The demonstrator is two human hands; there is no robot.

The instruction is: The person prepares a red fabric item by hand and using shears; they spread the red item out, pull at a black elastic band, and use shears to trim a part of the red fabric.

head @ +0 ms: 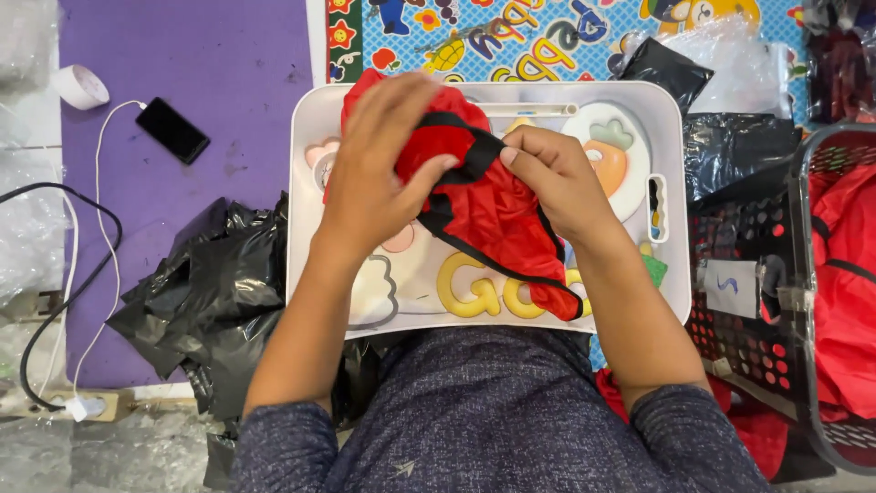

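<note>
A red cloth item with black trim (497, 219) lies bunched over a white lap tray (675, 274) printed with cartoon shapes. My left hand (379, 169) grips the upper left of the cloth, fingers curled into its folds. My right hand (557, 183) pinches the black trim at the cloth's upper right. The lower end of the cloth trails toward the tray's front edge. Both forearms reach in from the bottom, in dark blue sleeves pushed up.
Crumpled black plastic bags (214, 292) lie left of the tray, with more at the right (739, 151). A black basket (776, 301) with red cloth (844, 265) stands at right. A phone (172, 130) on a white cable and a tape roll (80, 87) sit on the purple mat.
</note>
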